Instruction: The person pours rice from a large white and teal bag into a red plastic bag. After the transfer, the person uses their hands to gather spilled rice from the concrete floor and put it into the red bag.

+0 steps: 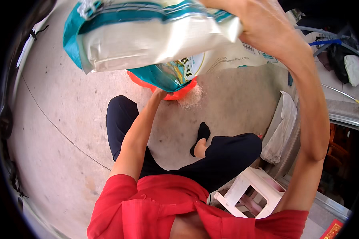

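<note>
A large white and teal woven sack point(137, 44) is raised and tilted in front of me, its printed lower part leaning down to a red plastic bag point(179, 95) on the floor. My right hand point(242, 18) is at the sack's upper right side; its fingers are mostly hidden behind the sack. Low down, my left hand point(164, 93) is at the rim where the sack meets the red bag, its fingers partly hidden. Pale grains point(194, 97) lie spilled on the concrete beside the red bag. White string hangs bunched at the sack's top left corner.
A white plastic stool point(251, 194) is at the lower right. A folded whitish sack point(279, 128) leans by the metal door sill point(344, 115). Past the sill lie bags point(354, 70) and a thin rod point(342, 93). My feet and knees flank the concrete floor point(71, 119).
</note>
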Tool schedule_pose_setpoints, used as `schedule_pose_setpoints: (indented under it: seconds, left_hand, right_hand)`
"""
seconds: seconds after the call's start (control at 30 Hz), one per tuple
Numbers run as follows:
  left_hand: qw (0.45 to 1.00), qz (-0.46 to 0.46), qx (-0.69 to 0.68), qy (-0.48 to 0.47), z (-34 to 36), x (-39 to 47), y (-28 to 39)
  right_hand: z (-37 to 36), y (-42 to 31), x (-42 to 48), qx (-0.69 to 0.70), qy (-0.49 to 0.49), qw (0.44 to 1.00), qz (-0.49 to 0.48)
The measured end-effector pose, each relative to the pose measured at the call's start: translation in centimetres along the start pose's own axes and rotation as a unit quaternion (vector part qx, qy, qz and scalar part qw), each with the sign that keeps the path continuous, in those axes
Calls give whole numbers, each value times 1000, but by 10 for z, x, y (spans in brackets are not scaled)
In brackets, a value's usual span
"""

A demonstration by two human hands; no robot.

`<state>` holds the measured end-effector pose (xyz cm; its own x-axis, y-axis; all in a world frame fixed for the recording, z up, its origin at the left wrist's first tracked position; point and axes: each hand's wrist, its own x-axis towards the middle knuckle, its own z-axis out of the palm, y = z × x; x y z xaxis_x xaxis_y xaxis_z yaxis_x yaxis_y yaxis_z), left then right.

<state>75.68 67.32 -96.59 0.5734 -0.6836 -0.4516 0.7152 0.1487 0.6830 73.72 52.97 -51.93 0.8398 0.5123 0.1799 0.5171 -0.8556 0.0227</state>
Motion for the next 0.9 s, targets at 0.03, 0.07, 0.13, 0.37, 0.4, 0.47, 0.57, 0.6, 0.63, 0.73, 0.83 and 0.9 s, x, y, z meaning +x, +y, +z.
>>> schedule_pose_setpoints:
  seconds: [0.03,0.07,0.13,0.37,0.4,0.47,0.57,0.6,0.63,0.73,0.83,0.9]
  left_hand:
    - [1000,-4,-10,1,2,1,-2]
    - [1000,-7,-21,3,3,0,-5]
    - [999,-7,-43,10,4,1,-10]
    - [961,-54,-254,98,31,20,-27]
    - [960,-73,-257,81,51,13,-22]
    - [970,-83,-223,56,60,7,-9]
    - [974,-67,-175,130,32,5,4]
    - [976,-70,-177,107,28,-1,9]
    - [982,-45,-145,109,35,-10,17]
    - [996,31,-44,75,20,-14,37]
    - [996,50,-62,51,52,-25,50]
    - [991,80,-53,94,20,-33,59]
  right_hand:
    - [1,-2,3,-27,-24,999,5]
    - [-1,-6,8,-53,-47,997,11]
    - [-20,-26,17,-72,-86,994,15]
    - [-19,-52,41,-139,-170,972,84]
    - [-13,-36,35,-118,-152,979,69]
    - [-2,2,26,-100,-75,992,30]
    - [8,25,-13,-47,54,994,86]
    - [4,23,-29,-80,53,988,124]
    - [6,42,-51,-50,48,976,205]
    - [31,108,-120,123,60,906,400]
    - [47,140,-202,237,131,848,456]
    - [95,145,-229,326,185,765,524]
